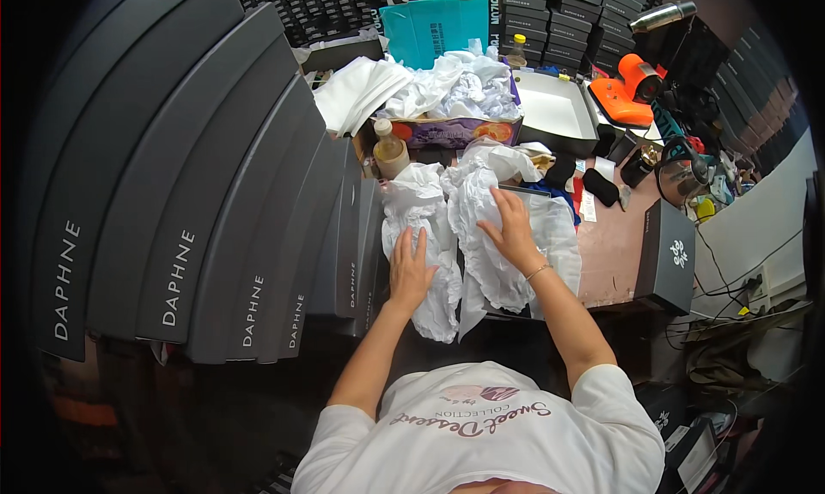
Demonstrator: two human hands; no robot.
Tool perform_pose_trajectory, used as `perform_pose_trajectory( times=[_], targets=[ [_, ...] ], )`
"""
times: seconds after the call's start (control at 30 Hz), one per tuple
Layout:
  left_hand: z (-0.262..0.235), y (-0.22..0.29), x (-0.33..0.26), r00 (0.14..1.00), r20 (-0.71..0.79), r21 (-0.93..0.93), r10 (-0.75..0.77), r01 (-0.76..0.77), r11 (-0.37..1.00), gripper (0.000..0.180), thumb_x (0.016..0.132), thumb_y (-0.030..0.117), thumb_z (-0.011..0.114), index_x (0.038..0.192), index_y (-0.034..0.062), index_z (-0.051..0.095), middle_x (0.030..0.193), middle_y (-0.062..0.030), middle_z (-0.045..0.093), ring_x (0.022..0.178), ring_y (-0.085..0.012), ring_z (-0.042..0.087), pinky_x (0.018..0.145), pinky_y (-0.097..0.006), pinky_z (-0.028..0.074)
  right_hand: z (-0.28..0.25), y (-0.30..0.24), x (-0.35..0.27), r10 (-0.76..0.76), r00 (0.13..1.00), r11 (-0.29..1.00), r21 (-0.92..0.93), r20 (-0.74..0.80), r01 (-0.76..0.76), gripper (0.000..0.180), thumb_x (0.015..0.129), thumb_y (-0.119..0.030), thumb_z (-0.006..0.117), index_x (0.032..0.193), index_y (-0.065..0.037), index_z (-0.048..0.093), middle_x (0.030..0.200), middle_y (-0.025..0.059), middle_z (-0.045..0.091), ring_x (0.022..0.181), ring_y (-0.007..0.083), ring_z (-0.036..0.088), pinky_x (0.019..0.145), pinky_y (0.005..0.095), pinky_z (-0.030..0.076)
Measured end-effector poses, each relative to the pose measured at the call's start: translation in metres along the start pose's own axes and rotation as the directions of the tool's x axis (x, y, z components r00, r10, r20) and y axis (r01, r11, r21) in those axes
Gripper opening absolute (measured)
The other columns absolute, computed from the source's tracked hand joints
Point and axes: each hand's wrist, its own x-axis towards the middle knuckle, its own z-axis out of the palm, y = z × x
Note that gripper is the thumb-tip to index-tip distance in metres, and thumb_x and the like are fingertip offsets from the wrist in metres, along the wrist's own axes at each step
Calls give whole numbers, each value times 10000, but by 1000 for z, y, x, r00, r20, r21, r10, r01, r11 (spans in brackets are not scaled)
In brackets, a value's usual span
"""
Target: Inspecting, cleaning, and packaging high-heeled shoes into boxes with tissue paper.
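Two long bunches of crumpled white tissue paper lie side by side before me. My left hand [411, 269] rests on the left bunch of tissue paper [436, 309], its fingers stretched out. On the right bunch of tissue paper [481, 266] lies my right hand [514, 234], thumb spread away from the fingers. A flatter sheet of white paper [560, 249] reaches out beside my right wrist. Part of a dark box edge [528, 191] shows behind the paper; whatever lies beneath the bunches is hidden.
Dark grey shoeboxes [215, 193] stand stacked close on the left. Behind the paper are a bottle [391, 150] and a purple carton [447, 134] heaped with crumpled paper. An open white-lined box [554, 107], an orange device [623, 99] and a dark box [666, 258] are to the right.
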Motion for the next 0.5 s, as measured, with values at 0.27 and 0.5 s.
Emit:
perform_pose_trajectory(
  times=[0.27,0.5],
  targets=[
    [21,59,5,868,367,-862,-334,452,229,968,806,420,733,1408,-126,207,1433,-282,321,1339,-341,345,1106,-416,290,5,-6,-13,404,906,895,149,127,-420,931,715,-437,786,1395,-14,312,1148,278,578,1033,389,595,894,449,436],
    [16,75,33,857,506,-812,-93,437,-387,884,874,348,681,1469,-18,139,1364,-154,428,1260,-203,421,1039,-326,340,-32,-58,-15,198,969,939,312,-150,-144,627,811,-349,726,1281,-38,451,1098,219,609,944,390,606,817,388,468]
  ],
)
